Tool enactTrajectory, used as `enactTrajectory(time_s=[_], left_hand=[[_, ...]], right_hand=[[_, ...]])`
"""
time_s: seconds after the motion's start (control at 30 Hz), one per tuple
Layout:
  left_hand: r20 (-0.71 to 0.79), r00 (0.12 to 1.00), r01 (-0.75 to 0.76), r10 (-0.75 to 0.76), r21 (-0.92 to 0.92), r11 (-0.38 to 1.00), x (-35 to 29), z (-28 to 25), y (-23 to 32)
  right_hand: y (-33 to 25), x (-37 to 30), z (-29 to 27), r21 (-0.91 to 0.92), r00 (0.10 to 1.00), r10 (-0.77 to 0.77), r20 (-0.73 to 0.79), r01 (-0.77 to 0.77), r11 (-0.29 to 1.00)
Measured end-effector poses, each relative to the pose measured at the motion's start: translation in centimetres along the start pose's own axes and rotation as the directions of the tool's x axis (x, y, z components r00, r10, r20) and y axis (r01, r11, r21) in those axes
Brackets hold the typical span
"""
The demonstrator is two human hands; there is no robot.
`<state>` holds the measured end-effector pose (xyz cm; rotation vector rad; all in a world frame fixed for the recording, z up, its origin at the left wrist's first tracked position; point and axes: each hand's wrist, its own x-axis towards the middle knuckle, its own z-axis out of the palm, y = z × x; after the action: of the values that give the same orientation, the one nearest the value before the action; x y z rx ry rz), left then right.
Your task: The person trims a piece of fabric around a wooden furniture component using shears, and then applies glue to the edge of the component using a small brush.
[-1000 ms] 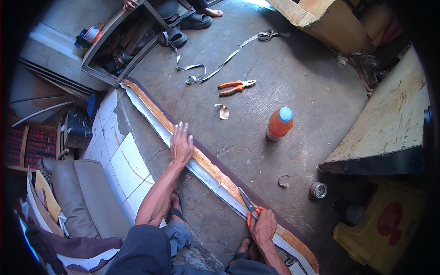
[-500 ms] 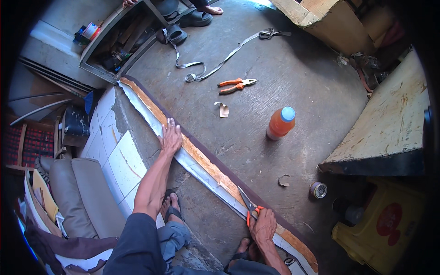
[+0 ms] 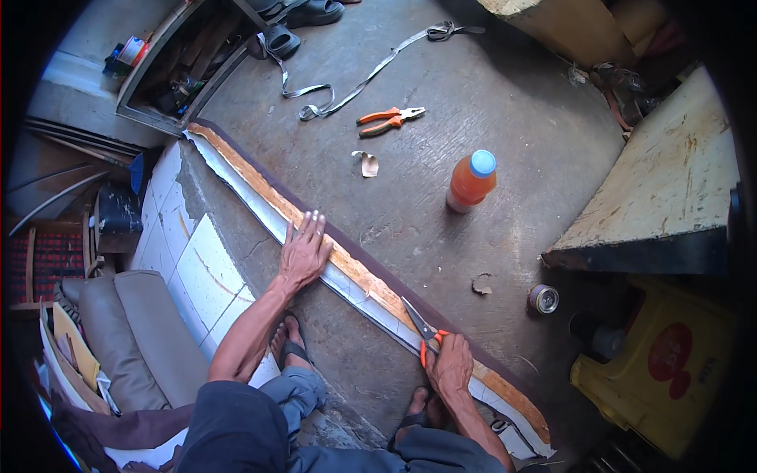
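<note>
A long narrow strip (image 3: pixel 251 174), with a brown rough face, a white edge and dark purple cloth along its far side, runs diagonally across the floor. My left hand (image 3: pixel 306 251) lies flat on its middle, fingers stretched out. Toward the strip's right end, my right hand (image 3: pixel 452 361) is closed around the orange handles of a pair of scissors (image 3: pixel 423 325). The dark blades point up and left over the strip. Whether the blades touch it, I cannot tell.
Beyond the strip lie orange-handled pliers (image 3: pixel 390 120), a grey strap (image 3: pixel 371 76) and a scrap (image 3: pixel 367 163). A bottle of orange liquid (image 3: pixel 471 183) stands nearby, with a small can (image 3: pixel 543 299) to its right. Grey cushions (image 3: pixel 158 331) lie left, a yellow plastic stool (image 3: pixel 646 370) right.
My left hand has slid down along the strip toward the right hand. The right hand still holds the scissors in nearly the same place. The view has shifted slightly.
</note>
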<state>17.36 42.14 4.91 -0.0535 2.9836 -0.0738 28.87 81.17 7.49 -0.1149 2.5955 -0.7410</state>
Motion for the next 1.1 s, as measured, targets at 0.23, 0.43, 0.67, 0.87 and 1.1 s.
enactTrajectory(time_s=[0.23, 0.43, 0.67, 0.87, 1.1], left_hand=[[-0.025, 0.986, -0.168, 0.166, -0.07, 0.983, -0.5, -1.0, 3.3], [0.049, 0.815, -0.548, 0.577, -0.259, 0.795, -6.7, -1.1, 12.7], [0.016, 0.913, -0.396, 0.408, -0.212, 0.893, -7.9, -0.6, 15.8], [0.09, 0.767, -0.552, 0.635, -0.411, 0.725, -13.6, 0.0, 26.2], [0.071, 0.783, -0.528, 0.618, -0.45, 0.72, -15.1, -2.1, 31.3]], right_hand=[[0.8, 0.5, -3.5, 0.305, 1.0, -0.004, -0.019, 0.01, 0.952], [3.1, -0.6, -5.6, 0.44, 0.961, 0.273, -0.033, -0.231, 0.868], [5.8, -3.2, -5.6, 0.337, 0.93, 0.238, -0.28, -0.137, 0.931], [6.9, -5.0, -5.0, 0.382, 0.898, 0.333, -0.289, -0.211, 0.9], [7.4, -8.9, -6.1, 0.392, 0.868, 0.342, -0.359, -0.192, 0.9]])
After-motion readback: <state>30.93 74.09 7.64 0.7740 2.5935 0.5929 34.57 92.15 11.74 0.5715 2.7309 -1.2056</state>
